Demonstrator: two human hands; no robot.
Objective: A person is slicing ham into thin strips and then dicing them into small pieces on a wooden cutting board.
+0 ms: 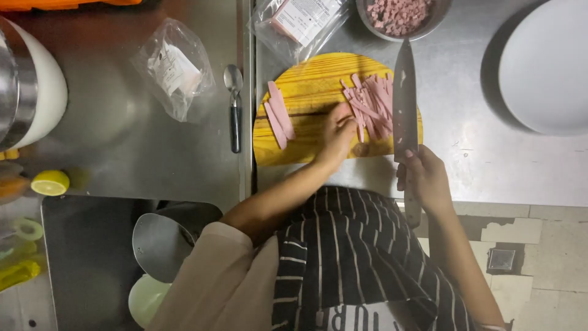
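Right hand (425,178) grips the knife (405,98); left hand (337,135) presses flat on ham strips (370,104). A bowl (398,15) apparently holds dice; slices (278,113) remain uncut on the board (306,92).

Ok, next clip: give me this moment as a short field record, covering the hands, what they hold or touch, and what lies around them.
left hand: flat on the pink meat strips, fingers pressing them together
right hand: gripping the handle of a large knife, blade lying over the strips
surface: round yellow wooden cutting board on a steel counter
also on board: two uncut pink slices, left of the hand
behind board: metal bowl of diced meat, clear plastic package
nearby: spoon, white plate, halved lemon
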